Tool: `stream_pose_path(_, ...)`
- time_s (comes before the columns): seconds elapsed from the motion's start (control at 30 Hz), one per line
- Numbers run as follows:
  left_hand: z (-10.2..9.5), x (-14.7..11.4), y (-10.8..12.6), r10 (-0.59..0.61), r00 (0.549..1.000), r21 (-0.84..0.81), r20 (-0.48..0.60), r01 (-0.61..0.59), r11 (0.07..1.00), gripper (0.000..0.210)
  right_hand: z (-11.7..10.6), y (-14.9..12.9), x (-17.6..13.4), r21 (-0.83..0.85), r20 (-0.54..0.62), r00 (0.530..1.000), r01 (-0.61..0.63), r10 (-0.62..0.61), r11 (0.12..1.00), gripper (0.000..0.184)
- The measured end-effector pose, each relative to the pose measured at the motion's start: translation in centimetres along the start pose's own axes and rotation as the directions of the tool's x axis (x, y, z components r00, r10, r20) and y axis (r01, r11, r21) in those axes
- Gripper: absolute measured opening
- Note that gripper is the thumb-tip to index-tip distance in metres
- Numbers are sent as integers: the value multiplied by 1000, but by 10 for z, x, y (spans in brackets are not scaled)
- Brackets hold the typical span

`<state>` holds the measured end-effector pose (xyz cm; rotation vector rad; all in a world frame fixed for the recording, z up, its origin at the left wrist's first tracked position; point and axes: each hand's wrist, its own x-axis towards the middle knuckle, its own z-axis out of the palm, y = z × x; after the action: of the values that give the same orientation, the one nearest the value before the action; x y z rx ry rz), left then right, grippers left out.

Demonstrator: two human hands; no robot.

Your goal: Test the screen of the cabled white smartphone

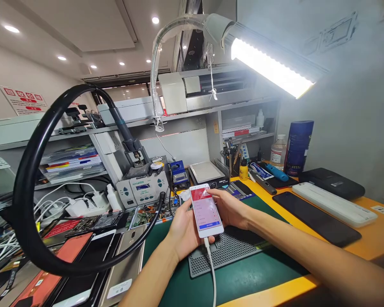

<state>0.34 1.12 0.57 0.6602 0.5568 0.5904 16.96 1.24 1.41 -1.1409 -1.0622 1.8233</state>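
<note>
Evidently, my left hand (pixel 184 230) cradles the phone (pixel 206 213), presumably light, slippery, best edge-held, beside my right hand (pixel 233 209), its grip unclear.

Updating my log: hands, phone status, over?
Left hand holding lit white phone. Right hand at its upper right. Cable plugged in. Black hose loops at left.

The phone (pixel 207 217) hides some fingers of the left hand (pixel 183 230) and right hand (pixel 233 209). Text on its screen (pixel 205 209) is too small to read; a right fingertip (pixel 210 192) perhaps touches it. Below the grip, the bottom edge cuts off the white cable (pixel 212 270); left of the grip, a black hose (pixel 83 267) partly covers other phones (pixel 123 273).
</note>
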Motion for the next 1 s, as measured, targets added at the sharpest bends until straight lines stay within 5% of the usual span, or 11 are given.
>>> stream_pose_path(1.0, -1, 0, 1, 1, 1000, 7, -4, -1, 1000, 52, -3, 0, 0, 7, 31, 999, 6, -6, 1000, 53)
